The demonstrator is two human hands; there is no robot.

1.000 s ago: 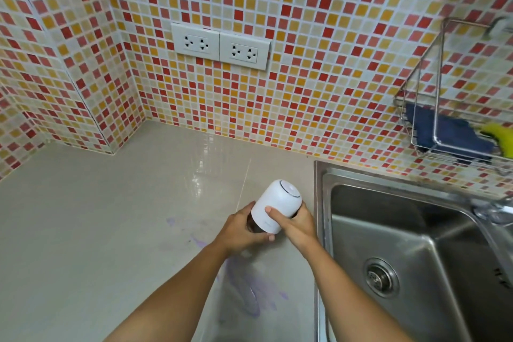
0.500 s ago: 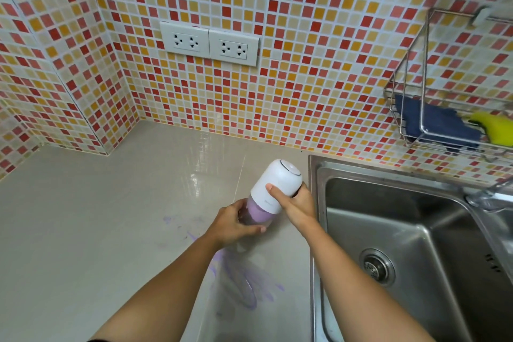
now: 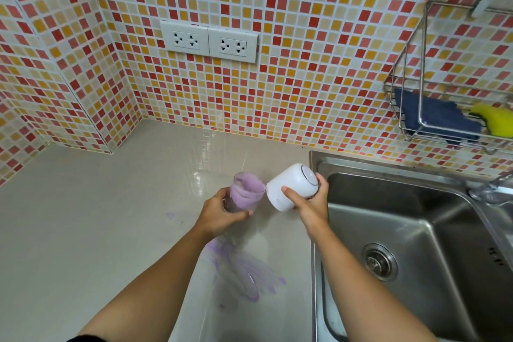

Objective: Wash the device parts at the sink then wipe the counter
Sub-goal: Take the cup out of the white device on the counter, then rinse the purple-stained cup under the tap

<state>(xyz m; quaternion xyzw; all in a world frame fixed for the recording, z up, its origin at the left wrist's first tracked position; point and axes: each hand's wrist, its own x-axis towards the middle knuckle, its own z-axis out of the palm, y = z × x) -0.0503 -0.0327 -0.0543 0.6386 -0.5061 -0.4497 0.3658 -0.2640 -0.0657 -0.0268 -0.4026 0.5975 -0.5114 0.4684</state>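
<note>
My left hand grips a clear cup smeared inside with purple residue, its open mouth tilted up and to the right. My right hand holds the white device top, which is apart from the cup and just to its right, beside the sink's left rim. Both are held above the beige counter. Purple smears streak the counter below my hands.
A steel sink with a drain lies on the right; its tap shows at the right edge. A wire wall rack holds a blue cloth and a yellow sponge. Two sockets sit on the tiled wall.
The white top has come off the cup. My right hand has carried it to the right toward the sink while my left hand keeps the cup, whose purple inside now shows.
</note>
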